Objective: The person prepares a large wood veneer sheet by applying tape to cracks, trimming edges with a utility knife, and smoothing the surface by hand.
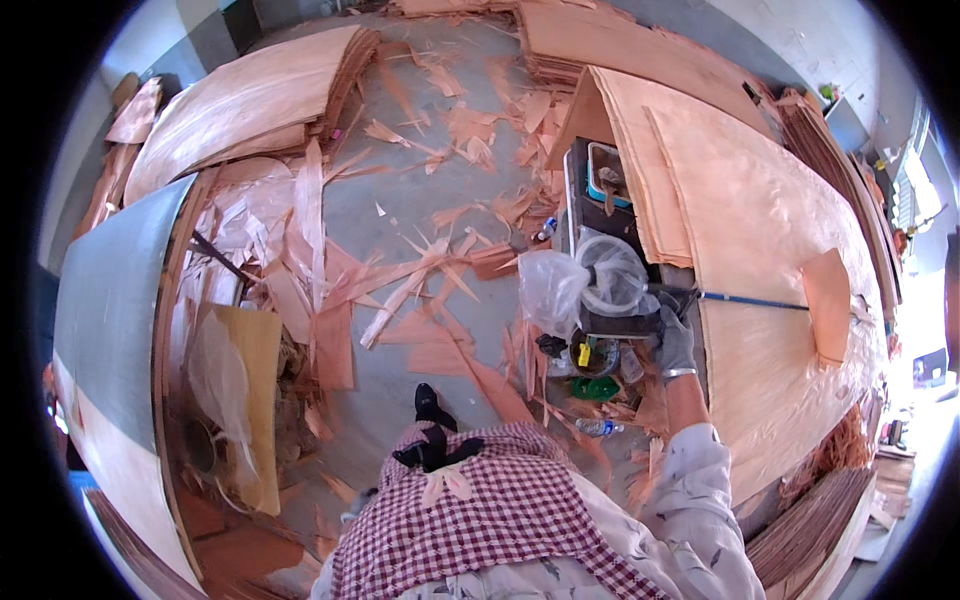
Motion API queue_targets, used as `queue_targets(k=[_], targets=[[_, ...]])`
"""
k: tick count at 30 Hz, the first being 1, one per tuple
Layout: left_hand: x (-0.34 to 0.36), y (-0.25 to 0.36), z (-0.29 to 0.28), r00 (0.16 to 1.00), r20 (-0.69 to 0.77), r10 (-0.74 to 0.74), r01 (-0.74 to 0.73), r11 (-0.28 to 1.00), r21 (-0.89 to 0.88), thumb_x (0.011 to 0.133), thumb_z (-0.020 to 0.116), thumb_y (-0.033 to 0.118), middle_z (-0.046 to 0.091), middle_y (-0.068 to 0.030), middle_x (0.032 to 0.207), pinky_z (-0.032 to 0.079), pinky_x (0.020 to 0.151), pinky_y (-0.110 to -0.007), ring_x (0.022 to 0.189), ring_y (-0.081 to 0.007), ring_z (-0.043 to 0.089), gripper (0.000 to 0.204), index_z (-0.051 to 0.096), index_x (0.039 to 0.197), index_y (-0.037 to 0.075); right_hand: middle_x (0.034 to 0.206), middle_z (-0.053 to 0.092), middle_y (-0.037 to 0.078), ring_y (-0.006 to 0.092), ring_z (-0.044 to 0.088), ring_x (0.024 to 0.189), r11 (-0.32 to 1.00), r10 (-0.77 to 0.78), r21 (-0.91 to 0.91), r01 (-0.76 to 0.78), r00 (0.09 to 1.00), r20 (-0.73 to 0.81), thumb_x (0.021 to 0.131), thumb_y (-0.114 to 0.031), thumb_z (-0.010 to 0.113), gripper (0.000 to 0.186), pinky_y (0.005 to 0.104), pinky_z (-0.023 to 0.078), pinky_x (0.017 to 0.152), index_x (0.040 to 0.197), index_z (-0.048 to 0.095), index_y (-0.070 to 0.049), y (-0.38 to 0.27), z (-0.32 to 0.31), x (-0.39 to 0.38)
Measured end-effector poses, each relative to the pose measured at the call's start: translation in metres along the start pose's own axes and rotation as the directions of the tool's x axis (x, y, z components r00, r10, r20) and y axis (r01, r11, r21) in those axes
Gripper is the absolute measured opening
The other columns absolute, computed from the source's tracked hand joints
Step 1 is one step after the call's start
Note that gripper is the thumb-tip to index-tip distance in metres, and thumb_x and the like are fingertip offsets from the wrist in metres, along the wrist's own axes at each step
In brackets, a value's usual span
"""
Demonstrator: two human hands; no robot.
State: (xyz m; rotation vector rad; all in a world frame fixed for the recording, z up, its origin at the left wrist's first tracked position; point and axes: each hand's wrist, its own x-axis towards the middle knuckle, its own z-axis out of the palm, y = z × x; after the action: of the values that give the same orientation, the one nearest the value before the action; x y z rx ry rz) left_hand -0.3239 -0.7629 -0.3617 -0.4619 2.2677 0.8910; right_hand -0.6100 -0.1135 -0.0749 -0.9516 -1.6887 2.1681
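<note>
Here, a gloved right hand grips a long tool over veneer

Left of the grip sits a crumpled clear plastic bag point(553, 288); the grey-gloved right hand point(676, 340) is closed around the dark handle of a thin blue-shafted rod point(750, 301), which runs rightward from the grip across the wide pale-orange veneer sheet point(760, 220) towards a small loose veneer patch point(828, 303)

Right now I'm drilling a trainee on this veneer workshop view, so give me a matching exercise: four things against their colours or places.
Things:
1. glove on the right hand
2. long rod
3. apron
4. small patch

Descriptions:
A. red-and-white checked
B. blue, lying across the big veneer sheet
C. grey
D. tan piece resting on the sheet, near the rod's far end

Pairs: 1-C, 2-B, 3-A, 4-D
</note>
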Motion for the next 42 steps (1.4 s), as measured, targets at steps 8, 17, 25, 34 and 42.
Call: queue_targets(k=[8,17,25,34,42], targets=[[0.126,0.104,-0.228,0.997,-0.060,-0.057,0.031,0.928,-0.370,0.082,0.055,0.009,0.063,-0.0052,0.074,0.048,0.059,-0.028,0.064,-0.0162,0.059,0.014,0.066,0.088,0.002,0.113,0.060,0.015,0.0262,0.055,0.106,0.328,0.578,-0.869,0.370,0.649,0.494,0.079,-0.018,0.056,0.041,0.0361,0.042,0.090,0.120,0.057,-0.009,0.167,0.113,-0.022],[0.197,0.326,-0.286,0.960,0.094,0.266,-0.281,0.893,0.351,0.083,0.054,0.016,0.066,-0.0146,0.085,0.049,0.070,-0.034,0.078,-0.0240,0.064,0.023,0.063,0.096,-0.001,0.126,0.047,0.023,0.0419,0.039,0.120,0.318,0.009,-0.948,-0.016,1.000,-0.014,0.085,-0.033,0.053,0.044,0.0485,0.036,0.097,0.121,0.051,-0.008,0.279,0.093,0.078],[0.217,0.558,-0.242,0.723,0.477,0.499,-0.676,0.652,0.343,0.085,0.052,0.022,0.064,-0.0175,0.095,0.047,0.078,-0.040,0.090,-0.0329,0.061,0.024,0.063,0.097,0.004,0.088,0.063,0.019,0.0354,0.061,0.083,0.707,0.126,-0.707,0.011,0.982,0.142,0.083,-0.030,0.059,0.034,0.0402,0.047,0.075,0.096,0.059,0.001,0.190,0.100,0.013],[0.145,0.788,-0.120,0.004,0.912,0.409,-0.701,0.652,-0.290,0.084,0.062,0.015,0.058,-0.0113,0.115,0.045,0.090,-0.031,0.107,-0.0196,0.056,0.049,0.046,0.129,0.003,0.096,0.061,0.004,0.0115,0.056,0.083,0.942,0.321,0.031,-0.334,0.924,0.209,0.085,-0.012,0.062,0.030,0.0263,0.047,0.074,0.111,0.055,0.000,-0.017,0.078,-0.050],[0.124,0.853,-0.065,-0.308,0.824,0.476,-0.530,0.634,-0.564,0.074,0.076,0.016,0.025,-0.0105,0.147,0.040,0.098,-0.035,0.133,-0.0213,0.030,0.098,0.010,0.146,0.011,0.089,0.062,0.003,0.0100,0.058,0.074,0.926,0.323,0.192,-0.326,0.945,0.052,0.085,-0.009,0.062,0.035,0.0235,0.047,0.066,0.117,0.052,-0.002,-0.083,0.059,-0.030]])
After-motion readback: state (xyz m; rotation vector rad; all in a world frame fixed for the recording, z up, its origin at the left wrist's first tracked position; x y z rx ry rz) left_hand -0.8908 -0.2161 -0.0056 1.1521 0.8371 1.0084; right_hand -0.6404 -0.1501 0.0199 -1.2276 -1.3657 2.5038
